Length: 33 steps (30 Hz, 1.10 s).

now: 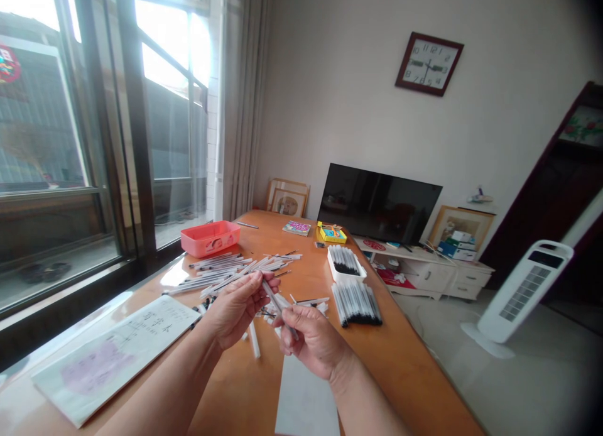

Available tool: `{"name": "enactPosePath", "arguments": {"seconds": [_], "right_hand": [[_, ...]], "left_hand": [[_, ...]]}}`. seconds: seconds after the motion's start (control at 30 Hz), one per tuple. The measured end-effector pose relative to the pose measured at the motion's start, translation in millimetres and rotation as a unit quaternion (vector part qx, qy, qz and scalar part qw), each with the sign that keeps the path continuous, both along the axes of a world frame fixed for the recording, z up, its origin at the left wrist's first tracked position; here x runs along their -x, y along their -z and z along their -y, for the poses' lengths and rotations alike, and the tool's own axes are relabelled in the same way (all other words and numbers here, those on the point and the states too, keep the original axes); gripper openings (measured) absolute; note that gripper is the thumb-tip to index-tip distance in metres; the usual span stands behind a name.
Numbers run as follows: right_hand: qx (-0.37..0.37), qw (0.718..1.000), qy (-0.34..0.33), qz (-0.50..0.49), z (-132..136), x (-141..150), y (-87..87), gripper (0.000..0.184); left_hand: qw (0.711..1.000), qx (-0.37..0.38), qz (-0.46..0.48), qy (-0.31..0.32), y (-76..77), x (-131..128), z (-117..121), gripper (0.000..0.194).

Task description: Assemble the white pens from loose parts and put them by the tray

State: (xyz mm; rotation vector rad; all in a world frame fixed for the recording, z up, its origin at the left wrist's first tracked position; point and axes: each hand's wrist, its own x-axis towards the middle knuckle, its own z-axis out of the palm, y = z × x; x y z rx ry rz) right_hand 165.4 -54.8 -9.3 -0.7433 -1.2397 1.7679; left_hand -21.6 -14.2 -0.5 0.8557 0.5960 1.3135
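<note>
Now the right hand (315,342) pinches a slim white plastic pen (279,305); the left hand (240,310) curls beside it, its grip unclear.

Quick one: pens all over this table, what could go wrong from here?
The slim pen in the right hand could slip and drop among the loose pens, where it would be hard to pick out. Those loose pens lie scattered on the wooden table and might roll off if knocked. The left hand works right beside them, so it could nudge some.
</note>
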Motion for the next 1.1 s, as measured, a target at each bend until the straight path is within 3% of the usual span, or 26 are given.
{"name": "enactPosePath", "arguments": {"seconds": [0.23,0.37,0.5,0.57,0.7,0.9,1.1], "right_hand": [[-0.039,0.998,0.054,0.014,-6.1,-4.0,2.0,0.043],[-0.06,0.979,0.178,0.077,-17.0,-15.6,7.3,0.048],[-0.095,0.938,0.287,0.172,-28.8,-29.7,16.7,0.033],[-0.132,0.923,0.286,0.222,-30.2,-30.6,21.2,0.021],[-0.199,0.888,0.217,0.353,-22.5,-17.4,27.3,0.006],[-0.272,0.797,0.181,0.508,-11.8,2.6,30.0,0.008],[-0.295,0.75,0.181,0.564,-10.8,5.8,28.7,0.014]], "left_hand": [[0.997,-0.033,-0.064,0.026,1.8,-6.6,5.0,0.037],[0.997,-0.014,-0.066,-0.045,5.9,0.6,-3.6,0.037],[0.994,0.014,-0.038,-0.101,8.4,8.1,-13.4,0.039],[0.992,0.024,-0.031,-0.117,9.3,10.1,-16.1,0.038],[0.99,0.03,-0.022,-0.138,12.7,12.1,-19.2,0.038],[0.989,0.033,-0.017,-0.144,16.6,13.7,-22.7,0.038],[0.99,0.031,-0.02,-0.137,16.3,13.9,-23.4,0.039]]}}
